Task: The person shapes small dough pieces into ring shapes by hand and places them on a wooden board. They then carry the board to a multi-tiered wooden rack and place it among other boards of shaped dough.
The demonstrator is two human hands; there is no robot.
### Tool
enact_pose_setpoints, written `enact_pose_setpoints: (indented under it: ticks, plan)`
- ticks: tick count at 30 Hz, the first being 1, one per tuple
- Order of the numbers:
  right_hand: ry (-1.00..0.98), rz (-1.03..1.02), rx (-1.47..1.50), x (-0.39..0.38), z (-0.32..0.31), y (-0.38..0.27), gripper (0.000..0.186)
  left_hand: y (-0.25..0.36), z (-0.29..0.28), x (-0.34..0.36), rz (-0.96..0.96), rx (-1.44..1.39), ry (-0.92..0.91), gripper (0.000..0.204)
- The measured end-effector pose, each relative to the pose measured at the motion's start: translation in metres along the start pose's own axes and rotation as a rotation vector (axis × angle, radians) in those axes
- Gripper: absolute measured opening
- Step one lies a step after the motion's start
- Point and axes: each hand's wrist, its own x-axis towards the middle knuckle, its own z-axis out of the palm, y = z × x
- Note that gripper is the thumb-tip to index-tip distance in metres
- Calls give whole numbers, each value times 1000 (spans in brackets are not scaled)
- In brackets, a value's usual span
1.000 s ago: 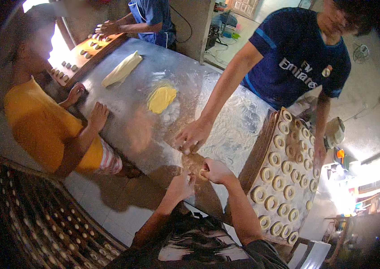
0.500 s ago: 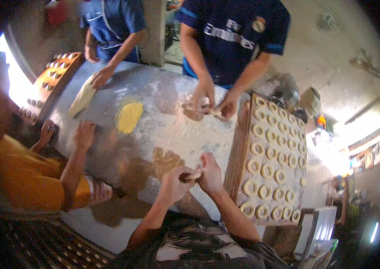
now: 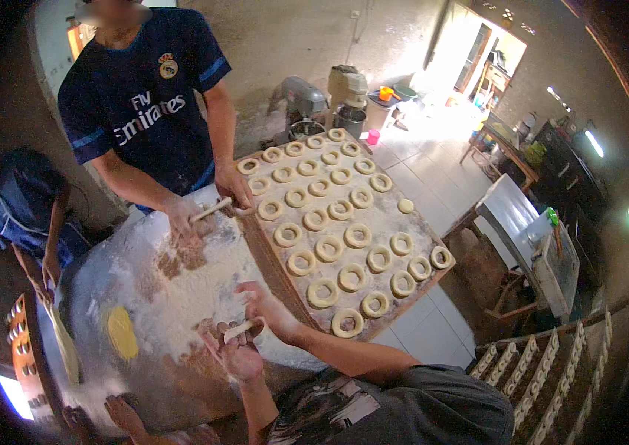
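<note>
Dough strip [image 3: 242,328] at the hands, left of the ring board [image 3: 427,236].
Left hand [image 3: 236,357]: palm up beneath the strip, fingers bent; firmness of grip cannot be determined. Right hand [image 3: 276,313]: fingers loosely spread and curved, at the strip's board-side end; contact cannot be determined. Dough rings [image 3: 322,305]: in rows on the board. Co-worker's dough piece [image 3: 210,210]: held just left of the board. Yellow mass [image 3: 122,334]: on the table [image 3: 158,374], well left of the board.

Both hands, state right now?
Left hand: holding dough, partly curled.
Right hand: open, fingers bent, close by the dough; whether it touches can't be told.
</note>
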Motion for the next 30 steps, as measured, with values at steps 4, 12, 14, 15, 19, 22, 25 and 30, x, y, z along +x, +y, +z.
enact_pose_setpoints:
  ticks: [4,12,14,15,19,22,25,30]
  plan:
    - [-64,46,-129,-10,-6,-38,49,-24,1,-1,151,1080,44,38]
    - [-143,-242,127,-34,-83,-52,61,-68,101,-8,188,1231,-12,35]
    - [-29,-505,-644,-50,-94,-73,63,-104,94,-12,35,783,77,32]
    - [-106,-309,-287,-63,-105,-89,63,-114,97,-16,53,885,70,31]
    - [-36,-106,94,-100,-172,-122,52,-155,164,-30,-82,883,62,25]
    - [23,-130,-151,-127,-221,-132,46,-174,247,-41,-39,1313,-88,24]
    - [80,-143,244,-152,-270,-132,50,-228,254,-56,50,1322,-185,22]
    - [213,-120,140,-185,-330,-143,41,-267,305,-68,-134,1369,-296,20]
